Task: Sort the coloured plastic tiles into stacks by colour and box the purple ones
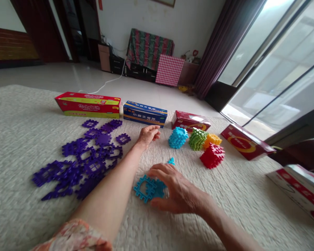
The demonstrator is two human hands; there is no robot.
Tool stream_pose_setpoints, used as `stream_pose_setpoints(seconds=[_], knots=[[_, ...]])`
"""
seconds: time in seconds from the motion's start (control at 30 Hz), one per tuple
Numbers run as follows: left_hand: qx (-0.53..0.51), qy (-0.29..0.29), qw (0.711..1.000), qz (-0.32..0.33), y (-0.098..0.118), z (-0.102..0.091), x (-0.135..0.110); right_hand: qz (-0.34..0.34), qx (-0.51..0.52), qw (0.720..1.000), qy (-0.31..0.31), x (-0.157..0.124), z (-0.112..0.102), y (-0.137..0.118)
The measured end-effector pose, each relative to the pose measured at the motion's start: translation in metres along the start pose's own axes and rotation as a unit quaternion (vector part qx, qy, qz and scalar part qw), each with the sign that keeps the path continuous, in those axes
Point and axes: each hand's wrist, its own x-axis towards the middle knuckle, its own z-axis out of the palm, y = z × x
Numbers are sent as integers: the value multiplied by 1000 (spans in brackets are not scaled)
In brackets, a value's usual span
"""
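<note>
My right hand (176,190) is over a few light blue interlocking plastic pieces (143,188) on the bedspread. Its thumb and fingers are spread apart around their near side, and the palm partly covers them. A small blue tip (171,161) pokes out beyond the knuckles. Farther out, my left hand (148,135) is curled into a fist in front of a blue box (145,114), and no piece shows in it. Purple pieces (94,167) lie in a loose heap left of my left forearm.
Stacks of light blue (178,137), green (198,139), yellow (213,140) and red pieces (212,156) stand right of my left hand. Behind are a red-and-yellow box (90,105) and dark red boxes (191,121). Another box (300,191) sits at the right edge.
</note>
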Motion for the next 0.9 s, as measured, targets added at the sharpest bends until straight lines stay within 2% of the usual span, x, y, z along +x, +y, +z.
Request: stream_pose_setpoints(seconds=[0.3,0.47,0.57,0.63,0.73,0.8,0.9], knots=[[-5,-3,1000,-2,-4,0,4,-12,-33,998,-56,1,0,-23],[-3,-2,1000,-5,-2,1,1,-31,-20,999,-22,2,2,-19],[-1,0,1000,-3,-1,1,0,-29,17,999,16,1,-8,-11],[-2,0,1000,-3,0,1,-1,-7,44,998,51,-3,-21,-3],[0,1,1000,-5,1,2,-2,80,88,989,89,-9,-40,16],[1,0,1000,-4,1,2,-3,138,139,976,93,-13,-48,33],[2,-5,1000,-2,0,1,-2,193,257,945,65,-18,-49,57]])
